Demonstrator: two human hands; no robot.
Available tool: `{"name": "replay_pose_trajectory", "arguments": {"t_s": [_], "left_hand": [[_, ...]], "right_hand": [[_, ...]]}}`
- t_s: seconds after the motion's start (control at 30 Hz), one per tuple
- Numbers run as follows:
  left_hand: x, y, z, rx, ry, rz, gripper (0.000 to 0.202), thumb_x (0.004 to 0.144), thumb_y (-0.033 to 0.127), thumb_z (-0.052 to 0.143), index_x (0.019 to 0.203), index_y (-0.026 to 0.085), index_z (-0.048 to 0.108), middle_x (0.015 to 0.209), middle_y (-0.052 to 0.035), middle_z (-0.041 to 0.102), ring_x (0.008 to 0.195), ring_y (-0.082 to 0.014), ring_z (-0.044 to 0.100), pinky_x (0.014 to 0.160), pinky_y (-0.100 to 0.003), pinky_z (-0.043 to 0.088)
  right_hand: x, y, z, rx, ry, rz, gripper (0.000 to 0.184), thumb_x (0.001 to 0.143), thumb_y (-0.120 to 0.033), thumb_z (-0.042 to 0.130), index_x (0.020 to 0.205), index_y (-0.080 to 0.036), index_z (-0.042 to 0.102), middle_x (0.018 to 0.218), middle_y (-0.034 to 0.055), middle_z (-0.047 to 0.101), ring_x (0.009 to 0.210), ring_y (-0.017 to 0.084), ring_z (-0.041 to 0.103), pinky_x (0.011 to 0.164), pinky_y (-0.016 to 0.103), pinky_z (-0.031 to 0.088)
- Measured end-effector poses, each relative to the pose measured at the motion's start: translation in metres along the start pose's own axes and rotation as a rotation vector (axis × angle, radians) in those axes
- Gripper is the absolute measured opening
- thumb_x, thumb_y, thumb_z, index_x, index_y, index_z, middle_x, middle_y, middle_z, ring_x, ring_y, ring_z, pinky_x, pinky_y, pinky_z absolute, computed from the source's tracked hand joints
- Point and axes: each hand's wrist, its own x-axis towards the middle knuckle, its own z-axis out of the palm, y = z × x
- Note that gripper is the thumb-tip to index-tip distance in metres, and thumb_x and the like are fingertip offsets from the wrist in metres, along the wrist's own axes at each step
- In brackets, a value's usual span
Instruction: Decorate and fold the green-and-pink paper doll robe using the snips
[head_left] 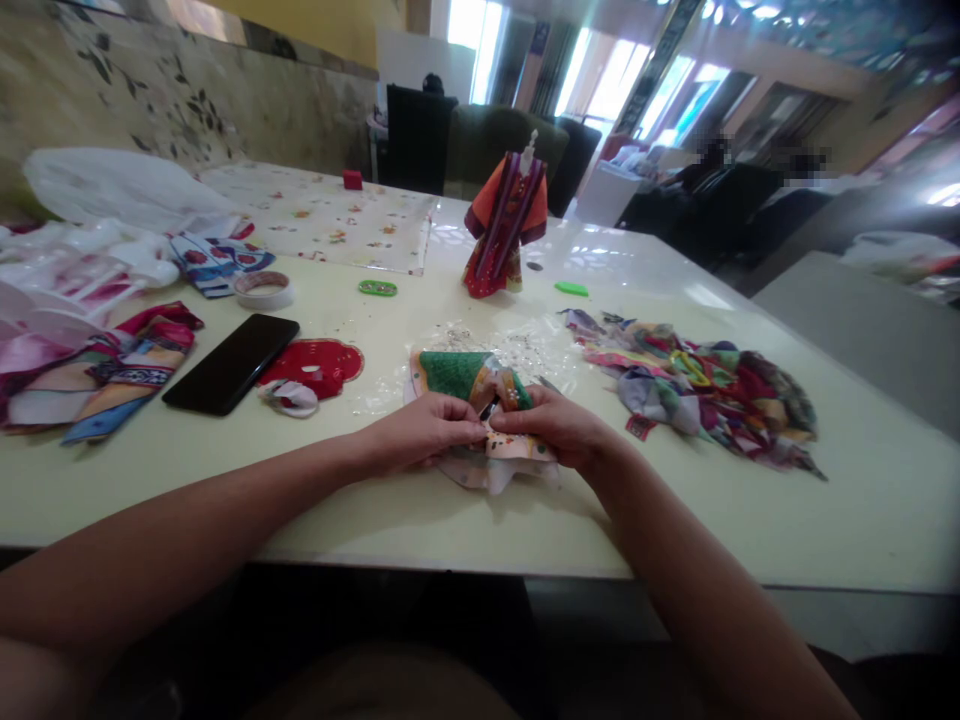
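L hand & R hand both pinched nearly closed on the patterned cloth, thumbs close tog., at the table's near side, approx. centre. Prob. light, soft, floppy; might crease or fray, so best held by edges, thumb + fingertip, w/ little force.

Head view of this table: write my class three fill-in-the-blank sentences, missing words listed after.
1. The left hand and right hand hold a patterned cloth whose upper left part is coloured ____.
2. The black phone lies to the ____ of the hands.
3. The small block at the flowered sheet's far edge is coloured ____.
Missing words: green; left; red.
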Motion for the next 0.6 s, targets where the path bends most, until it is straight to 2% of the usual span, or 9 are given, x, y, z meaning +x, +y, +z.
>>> {"name": "replay_pose_trajectory", "arguments": {"t_s": [0.6], "left_hand": [[0.0000, 0.0004, -0.0013, -0.021, -0.024, 0.020, 0.022, 0.082, 0.036, 0.063, 0.080, 0.015, 0.056, 0.054, 0.0073, 0.042, 0.037, -0.0028, 0.030, 0.034, -0.015, 0.021]], "right_hand": [[0.0035, 0.0061, -0.0068, 0.042, -0.021, 0.005, 0.029, 0.058, -0.027, 0.086, 0.077, -0.012, 0.071, 0.069, 0.0023, 0.070, 0.059, 0.010, 0.062, 0.057, 0.022, 0.048]]}}
